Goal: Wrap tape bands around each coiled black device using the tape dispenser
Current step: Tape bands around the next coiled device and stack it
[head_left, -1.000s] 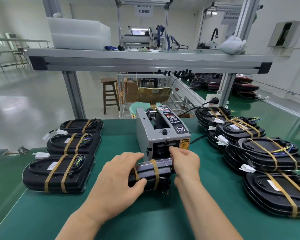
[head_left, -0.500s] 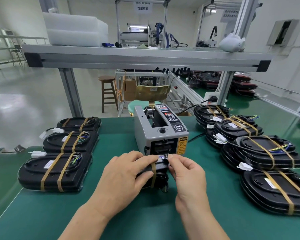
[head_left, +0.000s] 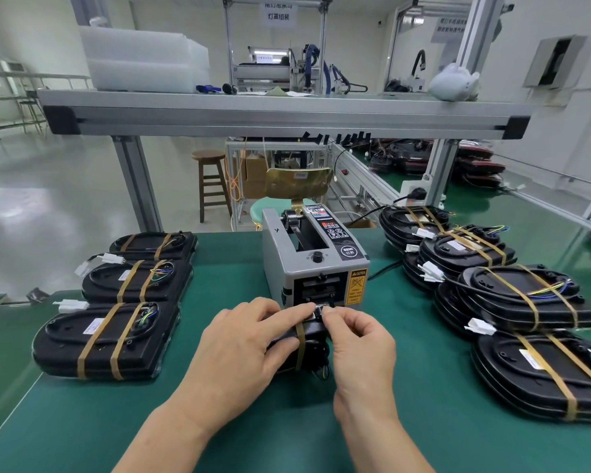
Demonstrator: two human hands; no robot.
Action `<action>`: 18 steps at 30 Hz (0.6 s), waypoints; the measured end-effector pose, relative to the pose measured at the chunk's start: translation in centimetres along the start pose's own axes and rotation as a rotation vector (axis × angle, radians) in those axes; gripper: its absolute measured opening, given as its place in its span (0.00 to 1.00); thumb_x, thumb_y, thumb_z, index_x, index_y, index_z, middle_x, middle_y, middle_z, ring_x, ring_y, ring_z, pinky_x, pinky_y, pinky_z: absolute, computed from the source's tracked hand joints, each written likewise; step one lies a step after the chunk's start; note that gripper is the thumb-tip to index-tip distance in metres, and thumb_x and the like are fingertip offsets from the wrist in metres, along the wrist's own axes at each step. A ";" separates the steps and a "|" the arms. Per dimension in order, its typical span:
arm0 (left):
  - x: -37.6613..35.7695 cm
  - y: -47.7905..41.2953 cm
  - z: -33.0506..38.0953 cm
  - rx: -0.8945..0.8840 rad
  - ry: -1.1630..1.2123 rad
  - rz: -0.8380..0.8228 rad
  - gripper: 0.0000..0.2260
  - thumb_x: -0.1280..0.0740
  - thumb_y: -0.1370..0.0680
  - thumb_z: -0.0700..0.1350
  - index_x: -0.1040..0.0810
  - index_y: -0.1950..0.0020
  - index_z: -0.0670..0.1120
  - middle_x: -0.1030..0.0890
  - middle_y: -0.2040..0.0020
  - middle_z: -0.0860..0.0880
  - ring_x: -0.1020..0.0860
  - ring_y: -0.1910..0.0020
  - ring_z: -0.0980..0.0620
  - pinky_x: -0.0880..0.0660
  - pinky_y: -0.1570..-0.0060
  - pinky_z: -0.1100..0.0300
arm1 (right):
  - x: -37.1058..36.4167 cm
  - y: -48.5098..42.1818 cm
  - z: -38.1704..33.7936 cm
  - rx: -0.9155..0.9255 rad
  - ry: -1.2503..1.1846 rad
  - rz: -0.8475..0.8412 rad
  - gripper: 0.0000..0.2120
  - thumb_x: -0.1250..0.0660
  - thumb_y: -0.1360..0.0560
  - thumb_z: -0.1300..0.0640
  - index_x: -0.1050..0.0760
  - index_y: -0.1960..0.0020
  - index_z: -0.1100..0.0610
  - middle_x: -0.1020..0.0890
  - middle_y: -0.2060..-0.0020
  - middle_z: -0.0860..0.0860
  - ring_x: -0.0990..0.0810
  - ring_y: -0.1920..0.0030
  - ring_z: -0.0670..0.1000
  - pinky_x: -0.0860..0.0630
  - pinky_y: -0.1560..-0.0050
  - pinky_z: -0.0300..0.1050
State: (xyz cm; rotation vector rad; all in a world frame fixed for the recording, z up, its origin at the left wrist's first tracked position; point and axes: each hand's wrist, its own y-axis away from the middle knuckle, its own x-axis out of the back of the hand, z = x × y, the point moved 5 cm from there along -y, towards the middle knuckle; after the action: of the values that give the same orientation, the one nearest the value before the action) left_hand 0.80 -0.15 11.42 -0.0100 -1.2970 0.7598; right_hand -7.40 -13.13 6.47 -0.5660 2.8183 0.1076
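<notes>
**A:** What is shown of the hands in the head view?

**B:** The left hand [head_left: 243, 343] is laid over the coiled black device [head_left: 313, 353]. Its fingers are curled across the top and its thumb is pressed against the near side, so the device is gripped. The right hand [head_left: 359, 343] is drawn into a pinch. What appears to be a small glossy tape strip [head_left: 316, 308] is held between thumb and forefinger at the upper edge of the device.

**A:** Where is the device found?

**B:** It is held low over the green mat [head_left: 219, 421] at the middle of the bench. It is directly in front of the tape dispenser [head_left: 277, 264] and just below its outlet. One tan tape band [head_left: 300, 346] is already wrapped around it and is seen between the two hands. Whether the strip is joined to the outlet cannot be told, nor whether the device is resting on the mat.

**A:** How is the dispenser set?

**B:** It is seen as a grey box standing upright on the mat. A black knob [head_left: 317, 257] is fitted on top, and a yellow caution label [head_left: 357, 286] is fixed beside the outlet.

**A:** What else is laid out on the bench?

**B:** To the left, a row of banded devices [head_left: 106, 339] is set out, three in all, each bound with two tan bands. White connectors [head_left: 70, 305] are seen sticking out at their left. To the right, a larger pile of banded devices [head_left: 512, 302] is stacked, with the pieces overlapping. An aluminium shelf [head_left: 287, 114] is carried on posts above the bench. A wooden stool [head_left: 212, 182] is seen on the floor beyond.
</notes>
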 end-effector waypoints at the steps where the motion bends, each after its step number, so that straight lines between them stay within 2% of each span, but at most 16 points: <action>1: 0.0 -0.1 0.0 -0.010 -0.012 -0.011 0.20 0.34 0.22 0.53 0.28 0.32 0.67 0.22 0.48 0.57 0.23 0.52 0.53 0.31 0.54 0.58 | 0.0 0.0 0.0 0.007 0.010 -0.002 0.05 0.26 0.28 0.63 0.18 0.62 0.59 0.18 0.54 0.63 0.20 0.60 0.54 0.21 0.55 0.50; 3: -0.2 -0.2 -0.1 -0.027 -0.039 -0.039 0.21 0.34 0.21 0.53 0.32 0.30 0.71 0.23 0.46 0.56 0.25 0.50 0.53 0.31 0.52 0.57 | 0.0 0.0 0.1 0.019 0.034 0.002 0.04 0.26 0.28 0.63 0.18 0.62 0.58 0.17 0.55 0.61 0.19 0.58 0.56 0.20 0.51 0.54; 7: -0.3 -0.3 0.0 -0.039 -0.055 -0.055 0.21 0.36 0.20 0.54 0.34 0.30 0.72 0.25 0.46 0.56 0.26 0.50 0.52 0.32 0.53 0.57 | 0.1 -0.1 0.3 0.033 0.073 0.023 0.06 0.26 0.29 0.63 0.17 0.64 0.56 0.16 0.57 0.58 0.18 0.56 0.58 0.19 0.49 0.55; 10: -0.4 -0.2 -0.1 -0.050 -0.067 -0.058 0.20 0.40 0.20 0.56 0.35 0.30 0.73 0.25 0.46 0.57 0.26 0.49 0.53 0.31 0.52 0.57 | 0.4 -0.1 0.4 0.050 0.068 0.054 0.08 0.24 0.30 0.61 0.18 0.65 0.51 0.17 0.57 0.56 0.19 0.59 0.54 0.20 0.52 0.51; 12: -0.4 -0.2 0.0 -0.045 -0.063 -0.046 0.19 0.41 0.21 0.56 0.32 0.31 0.71 0.24 0.47 0.56 0.24 0.51 0.52 0.31 0.55 0.58 | 0.8 -0.2 0.4 0.071 0.082 0.087 0.06 0.24 0.29 0.55 0.20 0.63 0.51 0.17 0.56 0.55 0.19 0.59 0.52 0.22 0.54 0.47; 14: -0.2 -0.2 0.1 -0.044 -0.064 -0.028 0.19 0.39 0.22 0.55 0.29 0.32 0.70 0.23 0.48 0.55 0.23 0.53 0.52 0.32 0.56 0.58 | 0.8 -0.5 0.5 0.066 0.084 0.101 0.09 0.24 0.29 0.50 0.22 0.59 0.52 0.18 0.53 0.55 0.18 0.57 0.52 0.22 0.51 0.48; 16: -0.3 -0.3 0.1 -0.057 -0.072 -0.021 0.19 0.37 0.20 0.54 0.31 0.31 0.70 0.24 0.47 0.56 0.24 0.52 0.52 0.33 0.55 0.58 | 0.4 -1.0 0.4 0.056 0.092 0.066 0.14 0.23 0.30 0.46 0.24 0.53 0.51 0.19 0.52 0.51 0.18 0.57 0.46 0.22 0.52 0.45; 18: -0.4 -0.2 0.0 -0.053 -0.059 -0.024 0.19 0.36 0.20 0.54 0.32 0.31 0.70 0.24 0.46 0.57 0.25 0.50 0.53 0.32 0.54 0.58 | -0.1 -1.2 0.3 0.070 0.137 0.010 0.15 0.22 0.31 0.48 0.25 0.52 0.51 0.20 0.54 0.49 0.20 0.60 0.41 0.24 0.55 0.40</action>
State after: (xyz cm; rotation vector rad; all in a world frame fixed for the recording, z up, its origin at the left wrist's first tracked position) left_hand 0.88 -0.44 11.17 -0.0145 -1.3703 0.7099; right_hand -6.79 -14.15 6.23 -0.5627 2.9439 -0.0294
